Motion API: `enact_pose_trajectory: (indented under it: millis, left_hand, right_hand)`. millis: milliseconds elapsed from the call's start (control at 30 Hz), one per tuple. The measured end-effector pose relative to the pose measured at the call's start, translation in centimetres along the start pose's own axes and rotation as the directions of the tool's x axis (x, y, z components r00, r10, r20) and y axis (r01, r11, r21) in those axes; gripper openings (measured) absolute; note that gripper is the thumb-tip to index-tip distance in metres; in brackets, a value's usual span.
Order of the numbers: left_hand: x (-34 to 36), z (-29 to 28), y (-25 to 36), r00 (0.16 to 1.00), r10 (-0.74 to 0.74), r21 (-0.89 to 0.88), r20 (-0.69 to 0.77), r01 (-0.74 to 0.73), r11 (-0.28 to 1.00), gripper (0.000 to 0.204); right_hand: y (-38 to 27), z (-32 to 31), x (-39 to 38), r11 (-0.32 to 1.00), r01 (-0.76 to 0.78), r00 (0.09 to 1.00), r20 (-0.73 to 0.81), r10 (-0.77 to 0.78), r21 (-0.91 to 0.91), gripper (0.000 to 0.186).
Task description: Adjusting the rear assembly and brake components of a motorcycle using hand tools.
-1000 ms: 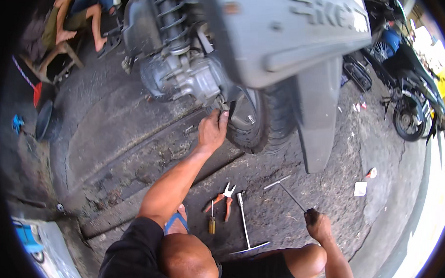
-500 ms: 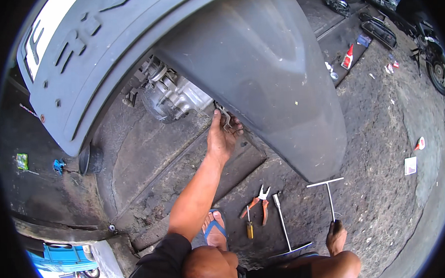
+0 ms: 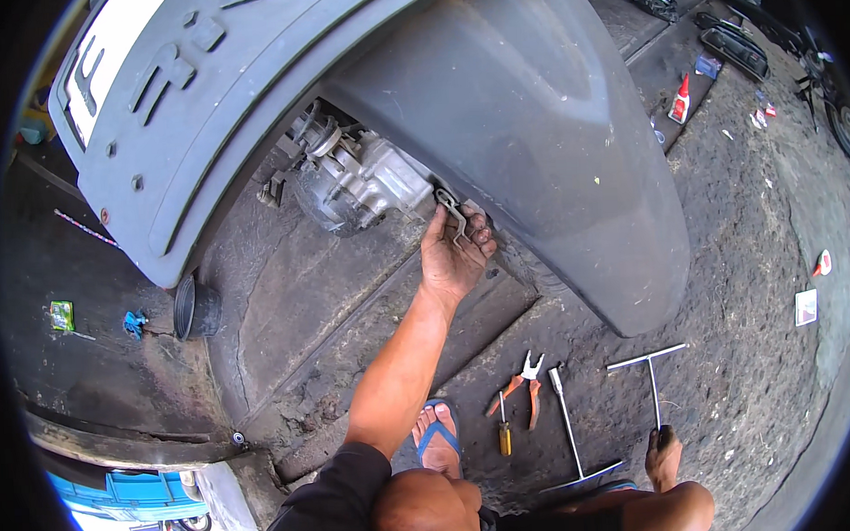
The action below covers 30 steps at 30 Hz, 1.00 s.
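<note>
Under the scooter's grey rear mudguard [image 3: 542,140], my left hand [image 3: 455,255] grips a small bent metal bracket [image 3: 458,217] beside the silver engine casing [image 3: 380,178]. Down at the right, by my knee [image 3: 681,505], my right hand [image 3: 663,458] is closed on the dark grip of a T-handle wrench [image 3: 653,379]. Between my sandalled foot [image 3: 439,438] and that hand lie orange-handled pliers [image 3: 533,402], a yellow screwdriver [image 3: 505,436] and a second T-handle wrench [image 3: 566,420] on the rough ground.
A black basin [image 3: 194,311], blue cloth [image 3: 135,322] and green packet [image 3: 62,316] lie at the left. A red-and-white bottle [image 3: 681,99] and dark parts [image 3: 731,51] are upper right, near another motorbike [image 3: 832,111]. A blue object [image 3: 124,491] is lower left.
The view has swung, so the mudguard now fills the upper middle. My left fingers have come round the bracket, which shows more clearly. My right hand still holds the wrench.
</note>
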<state>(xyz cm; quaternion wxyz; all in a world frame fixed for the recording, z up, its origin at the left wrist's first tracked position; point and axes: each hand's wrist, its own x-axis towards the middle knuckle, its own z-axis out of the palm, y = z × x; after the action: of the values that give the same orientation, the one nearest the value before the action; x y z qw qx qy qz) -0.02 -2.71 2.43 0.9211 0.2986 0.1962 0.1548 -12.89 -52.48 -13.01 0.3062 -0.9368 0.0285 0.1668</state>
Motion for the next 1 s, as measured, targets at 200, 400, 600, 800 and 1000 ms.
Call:
enact_pose_trajectory:
  millis: [200,400,600,800,1000]
  left_hand:
    - [0.4,0.0,-0.5,0.999,0.042,-0.037,-0.030,-0.043,0.998,0.041]
    - [0.8,0.0,-0.8,0.989,0.109,-0.010,-0.095,-0.111,0.994,0.038]
    - [0.8,-0.8,-1.4,0.994,0.104,0.002,-0.041,-0.105,0.995,0.040]
    - [-0.5,-2.6,-1.6,0.976,0.197,0.234,-0.090,-0.172,0.957,0.046]
    - [-1.8,-4.7,-0.8,0.919,0.395,0.587,0.008,-0.324,0.742,0.033]
  right_hand:
    - [-0.7,-0.3,-0.2,1.000,0.016,1.000,-0.004,-0.016,-0.021,0.016]
    - [0.0,0.4,-0.2,0.999,0.035,0.999,0.003,-0.035,-0.033,0.022]
    - [0.4,0.4,0.0,0.999,-0.010,1.000,0.014,0.011,-0.050,0.028]
    - [0.6,0.5,-0.1,0.996,0.033,0.999,0.014,-0.032,-0.077,0.025]
    - [0.2,0.9,-0.6,0.998,-0.068,0.998,0.009,0.068,-0.015,0.024]
